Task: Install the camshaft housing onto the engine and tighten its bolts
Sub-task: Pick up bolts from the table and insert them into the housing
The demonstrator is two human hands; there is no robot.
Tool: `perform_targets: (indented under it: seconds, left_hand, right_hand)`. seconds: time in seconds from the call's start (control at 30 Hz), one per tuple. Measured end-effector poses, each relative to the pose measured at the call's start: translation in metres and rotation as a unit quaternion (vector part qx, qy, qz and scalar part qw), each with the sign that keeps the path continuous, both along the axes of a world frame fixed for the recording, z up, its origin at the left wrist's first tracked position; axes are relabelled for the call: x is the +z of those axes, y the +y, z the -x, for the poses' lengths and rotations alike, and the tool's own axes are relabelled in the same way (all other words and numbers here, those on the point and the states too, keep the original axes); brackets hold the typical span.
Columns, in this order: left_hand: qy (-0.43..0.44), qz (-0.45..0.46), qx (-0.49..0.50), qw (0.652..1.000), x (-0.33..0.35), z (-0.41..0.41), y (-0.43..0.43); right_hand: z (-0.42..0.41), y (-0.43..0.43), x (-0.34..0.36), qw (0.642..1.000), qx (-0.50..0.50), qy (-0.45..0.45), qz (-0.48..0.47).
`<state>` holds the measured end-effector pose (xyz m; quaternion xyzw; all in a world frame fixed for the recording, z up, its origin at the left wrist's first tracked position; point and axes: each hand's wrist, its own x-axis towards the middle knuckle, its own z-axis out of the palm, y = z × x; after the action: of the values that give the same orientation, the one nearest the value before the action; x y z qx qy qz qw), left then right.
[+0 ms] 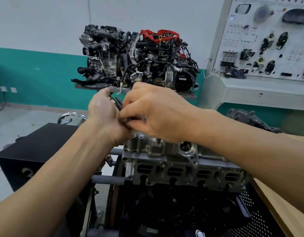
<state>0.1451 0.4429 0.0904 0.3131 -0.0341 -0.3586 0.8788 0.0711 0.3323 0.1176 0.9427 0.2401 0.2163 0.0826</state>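
Both our hands meet just above the engine's point(182, 171) left end. Our left hand point(103, 115) lies palm up with its fingers curled round a bunch of dark bolts point(118, 102), and our right hand point(158, 113) reaches into that palm, fingertips pinching at them. Below, the housing point(153, 147) sits on top of the engine, partly hidden by our right hand; behind, two display engines point(135, 59) stand on a shelf point(188, 96) beside a board point(267, 40).
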Motion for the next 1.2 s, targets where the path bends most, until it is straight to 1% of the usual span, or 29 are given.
perform_targets:
  seconds: [0.1, 0.23, 0.47, 0.53, 0.6, 0.63, 0.7, 0.77, 0.8, 0.83, 0.87, 0.9, 0.97, 1.0, 1.07, 1.13, 1.2]
  left_hand:
    - [0.000, 0.007, 0.009, 1.000, 0.003, 0.001, 0.006]
    - [0.009, 0.040, 0.005, 0.999, 0.002, -0.003, 0.012]
    - [-0.012, 0.064, -0.003, 0.998, 0.002, -0.005, 0.013]
    - [-0.011, 0.070, -0.003, 0.997, 0.001, -0.005, 0.012]
    - [-0.003, 0.075, -0.007, 0.997, -0.002, -0.007, 0.011]
    - [-0.001, 0.054, -0.005, 0.999, -0.004, -0.008, 0.010]
    - [0.007, 0.011, 0.009, 1.000, -0.009, -0.014, 0.009]
    - [0.027, 0.013, 0.017, 0.999, -0.012, -0.018, 0.013]
    - [0.027, 0.018, 0.019, 0.999, -0.013, -0.019, 0.015]
    - [0.025, 0.022, 0.022, 0.999, -0.014, -0.020, 0.018]
    - [0.024, 0.024, 0.028, 0.999, -0.016, -0.022, 0.019]
    - [0.025, 0.024, 0.035, 0.999, -0.017, -0.024, 0.020]
    - [0.026, 0.024, 0.049, 0.998, -0.021, -0.027, 0.021]
    - [0.023, 0.022, 0.057, 0.998, -0.023, -0.028, 0.021]
    - [0.013, 0.019, 0.071, 0.997, -0.026, -0.030, 0.022]
    - [-0.001, 0.015, 0.072, 0.997, -0.029, -0.034, 0.025]
    - [-0.029, 0.010, 0.049, 0.998, -0.030, -0.037, 0.029]
  right_hand:
    - [-0.008, 0.007, 0.001, 0.999, 0.004, 0.029, 0.029]
    - [-0.011, 0.009, 0.011, 0.998, 0.009, 0.053, 0.017]
    - [-0.019, 0.007, 0.005, 1.000, -0.017, 0.018, 0.005]
    - [-0.022, 0.004, 0.002, 1.000, -0.006, 0.009, -0.017]
    - [-0.021, 0.004, 0.001, 0.995, 0.012, -0.009, -0.098]
    - [-0.020, 0.004, 0.002, 0.986, 0.022, -0.014, -0.163]
    - [-0.018, 0.002, 0.008, 0.949, 0.039, 0.001, -0.313]
    - [-0.016, -0.008, 0.017, 0.898, 0.036, 0.058, -0.434]
    - [-0.015, -0.014, 0.020, 0.874, 0.022, 0.109, -0.473]
    - [-0.014, -0.020, 0.021, 0.853, 0.000, 0.169, -0.494]
    - [-0.014, -0.024, 0.020, 0.841, -0.024, 0.222, -0.493]
    - [-0.015, -0.027, 0.018, 0.840, -0.044, 0.257, -0.475]
    - [-0.018, -0.029, 0.013, 0.848, -0.068, 0.271, -0.450]
    - [-0.019, -0.030, 0.012, 0.846, -0.070, 0.266, -0.457]
    - [-0.019, -0.031, 0.014, 0.833, -0.064, 0.264, -0.482]
    - [-0.019, -0.031, 0.015, 0.821, -0.063, 0.289, -0.489]
    - [-0.020, -0.030, 0.010, 0.809, -0.071, 0.322, -0.486]
